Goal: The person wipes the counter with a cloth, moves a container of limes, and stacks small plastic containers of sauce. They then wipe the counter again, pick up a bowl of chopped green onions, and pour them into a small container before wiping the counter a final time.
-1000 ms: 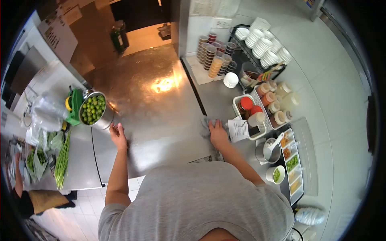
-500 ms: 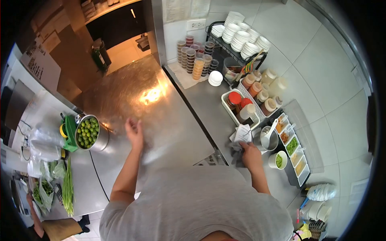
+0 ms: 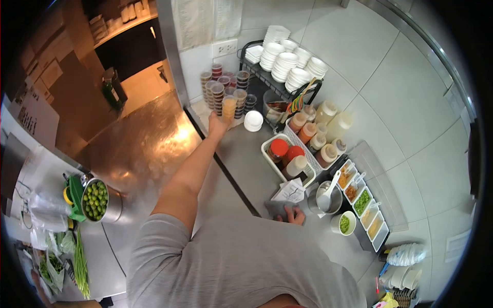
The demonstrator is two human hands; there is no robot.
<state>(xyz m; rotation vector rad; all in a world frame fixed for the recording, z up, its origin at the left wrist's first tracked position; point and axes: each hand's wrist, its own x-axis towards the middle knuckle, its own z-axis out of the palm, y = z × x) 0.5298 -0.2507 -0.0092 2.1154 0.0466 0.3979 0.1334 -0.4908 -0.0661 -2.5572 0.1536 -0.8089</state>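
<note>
My left hand (image 3: 219,124) reaches to the back counter, its fingers closed around the lower part of a stack of lidded cups with orange contents (image 3: 229,109). Stacks of lidded cups with dark and red contents (image 3: 217,95) stand behind and beside it. Close to my body, my right hand (image 3: 294,215) grips a grey cloth (image 3: 278,209) on the counter; my shirt hides part of that hand. White printed paper (image 3: 291,190) lies just beyond the cloth. A white cup with chopped greens (image 3: 343,224) stands to the right of this hand.
White bowls (image 3: 285,65) fill a black rack. Red-lidded jars (image 3: 279,147) and sauce bottles (image 3: 308,132) stand in baskets. A metal pot with a ladle (image 3: 325,197) is near the topping trays (image 3: 362,201). Left are a pot of green citrus (image 3: 95,200) and long greens (image 3: 80,264).
My left hand has moved from over the steel counter to the orange cups and closed on them. My right hand stays at the cloth, now nearer my body. The view has shifted.
</note>
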